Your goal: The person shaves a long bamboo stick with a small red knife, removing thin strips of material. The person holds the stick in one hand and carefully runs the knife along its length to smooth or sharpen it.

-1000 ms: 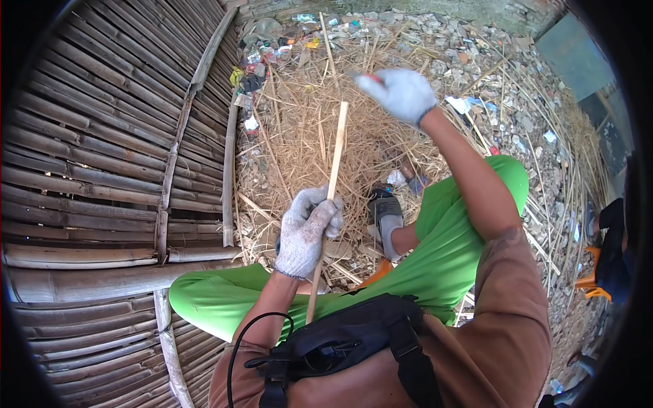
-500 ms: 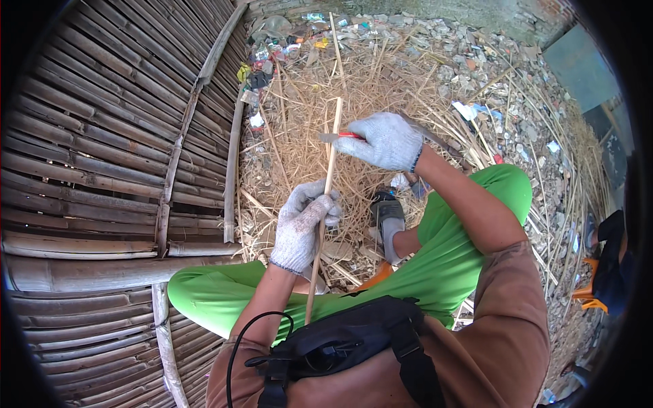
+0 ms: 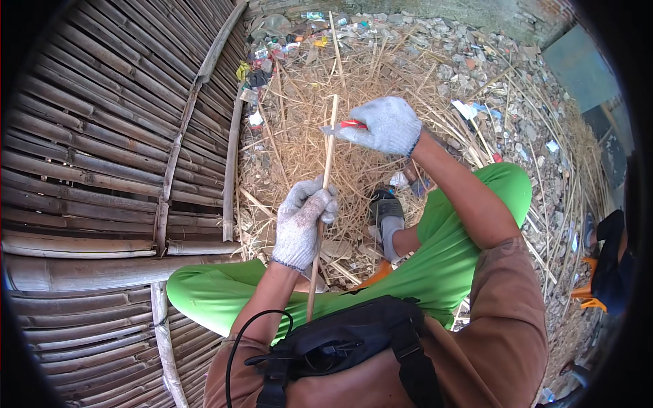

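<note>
My left grip point(image 3: 301, 224) closed around bamboo stick point(image 3: 322, 204); right grip point(image 3: 384, 126) clenched on red-handled knife point(image 3: 347, 125) against stick. Straw-littered ground point(image 3: 306, 136) behind stick, bamboo wall point(image 3: 102, 149) left.

Thin pale bamboo stick point(image 3: 325, 183), standing nearly upright, gripped at mid-length by gloved left hand point(image 3: 301, 222), with red-handled knife point(image 3: 343, 126) in gloved right hand point(image 3: 384, 126) set against its upper part.

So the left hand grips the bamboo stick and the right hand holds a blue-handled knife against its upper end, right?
Not quite. The knife has a red handle, not blue, as the head view shows. The rest holds: the gloved left hand grips the bamboo stick partway up, and the gloved right hand holds the blade against its upper end.
</note>
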{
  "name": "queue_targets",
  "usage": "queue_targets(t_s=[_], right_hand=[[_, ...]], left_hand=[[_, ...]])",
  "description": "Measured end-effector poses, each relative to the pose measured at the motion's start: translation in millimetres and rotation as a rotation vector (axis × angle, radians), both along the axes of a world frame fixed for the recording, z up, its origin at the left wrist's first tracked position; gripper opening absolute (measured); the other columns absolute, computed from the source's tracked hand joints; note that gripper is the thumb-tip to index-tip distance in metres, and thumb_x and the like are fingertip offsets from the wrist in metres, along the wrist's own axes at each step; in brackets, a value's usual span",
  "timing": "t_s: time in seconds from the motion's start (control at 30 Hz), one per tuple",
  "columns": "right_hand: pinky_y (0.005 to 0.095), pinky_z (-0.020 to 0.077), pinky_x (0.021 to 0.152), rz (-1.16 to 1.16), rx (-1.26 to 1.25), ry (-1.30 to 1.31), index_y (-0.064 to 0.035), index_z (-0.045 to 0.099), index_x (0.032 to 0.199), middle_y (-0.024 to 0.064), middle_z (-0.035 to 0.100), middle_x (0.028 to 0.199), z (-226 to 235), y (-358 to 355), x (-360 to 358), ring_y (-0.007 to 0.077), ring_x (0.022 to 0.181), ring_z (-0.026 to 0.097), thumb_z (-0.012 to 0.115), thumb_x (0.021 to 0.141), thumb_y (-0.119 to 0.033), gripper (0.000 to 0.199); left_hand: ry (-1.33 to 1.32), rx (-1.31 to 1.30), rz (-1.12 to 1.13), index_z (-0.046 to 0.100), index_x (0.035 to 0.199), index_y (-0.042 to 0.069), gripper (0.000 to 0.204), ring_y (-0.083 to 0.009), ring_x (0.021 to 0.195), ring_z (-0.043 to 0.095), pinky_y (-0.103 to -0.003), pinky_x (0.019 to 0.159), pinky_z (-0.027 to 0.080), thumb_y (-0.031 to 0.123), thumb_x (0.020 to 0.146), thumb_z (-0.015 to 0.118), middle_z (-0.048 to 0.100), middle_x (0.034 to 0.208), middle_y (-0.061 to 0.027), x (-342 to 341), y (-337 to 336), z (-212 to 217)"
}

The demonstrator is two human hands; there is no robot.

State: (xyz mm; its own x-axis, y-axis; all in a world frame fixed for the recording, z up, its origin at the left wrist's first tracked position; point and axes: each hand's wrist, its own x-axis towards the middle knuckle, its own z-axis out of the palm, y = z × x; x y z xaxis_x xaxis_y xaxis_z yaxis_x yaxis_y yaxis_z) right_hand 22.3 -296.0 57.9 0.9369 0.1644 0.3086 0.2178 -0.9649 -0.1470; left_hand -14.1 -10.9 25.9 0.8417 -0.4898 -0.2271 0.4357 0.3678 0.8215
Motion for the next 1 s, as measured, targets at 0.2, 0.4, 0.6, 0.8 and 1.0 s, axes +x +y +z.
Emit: queue_targets(t_s=[0.2,0.4,0.6,0.8,1.0], right_hand=[[0.0501,0.0601,0.060,-0.083,0.003,-0.099,-0.0165,0.079,0.084,0.0136,0.076,0.077,1.2,-25.8,19.7,0.0357,0.069,0.076,0.054,0.101,-0.077,0.068],[0.0518,0.0628,0.094,-0.660,0.257,-0.016,-0.0167,0.080,0.131,0.0238,0.081,0.111,-19.7,-138.2,40.9,0.0387,0.105,0.079,0.036,0.102,-0.087,0.087],[0.0484,0.0553,0.108,-0.667,0.572,-0.058,-0.0047,0.078,0.135,0.0273,0.079,0.122,23.2,-161.3,4.2,0.0395,0.121,0.076,0.040,0.096,-0.095,0.105],[0.0405,0.0542,0.108,-0.295,0.803,0.185,0.0053,0.066,0.144,0.0230,0.075,0.129,-3.9,-28.7,25.1,0.0270,0.122,0.070,0.073,0.098,-0.069,0.088],[0.0389,0.0576,0.097,-0.221,0.789,0.129,0.0024,0.069,0.129,0.0144,0.076,0.110,-15.9,-13.9,19.1,0.0232,0.104,0.071,0.078,0.097,-0.059,0.069]], left_hand=[[0.003,0.009,-0.020,0.064,0.127,-0.003,0.022,-0.0149,0.080,0.063,-0.027,0.066,0.051,-0.001,0.106,0.066,0.071,0.111,-0.0175,-0.9,-3.1,5.3],[-0.075,-0.023,-0.106,0.063,0.120,-0.002,0.015,-0.0146,0.076,0.061,-0.027,0.062,0.049,-0.002,0.105,0.065,0.071,0.108,-0.0175,-11.6,12.3,-4.6],[-0.028,-0.035,-0.037,0.062,0.120,0.000,0.013,-0.0131,0.071,0.058,-0.027,0.062,0.048,0.001,0.107,0.065,0.068,0.097,-0.0118,-6.5,21.5,-14.2],[0.020,0.043,-0.096,0.060,0.124,-0.001,0.017,-0.0135,0.076,0.061,-0.028,0.064,0.050,0.002,0.107,0.064,0.069,0.103,-0.0117,-12.8,10.3,-7.6],[0.011,0.069,-0.244,0.057,0.126,0.001,0.020,-0.0125,0.080,0.064,-0.026,0.065,0.055,0.004,0.108,0.063,0.070,0.110,-0.0110,-20.0,3.2,-18.5]])
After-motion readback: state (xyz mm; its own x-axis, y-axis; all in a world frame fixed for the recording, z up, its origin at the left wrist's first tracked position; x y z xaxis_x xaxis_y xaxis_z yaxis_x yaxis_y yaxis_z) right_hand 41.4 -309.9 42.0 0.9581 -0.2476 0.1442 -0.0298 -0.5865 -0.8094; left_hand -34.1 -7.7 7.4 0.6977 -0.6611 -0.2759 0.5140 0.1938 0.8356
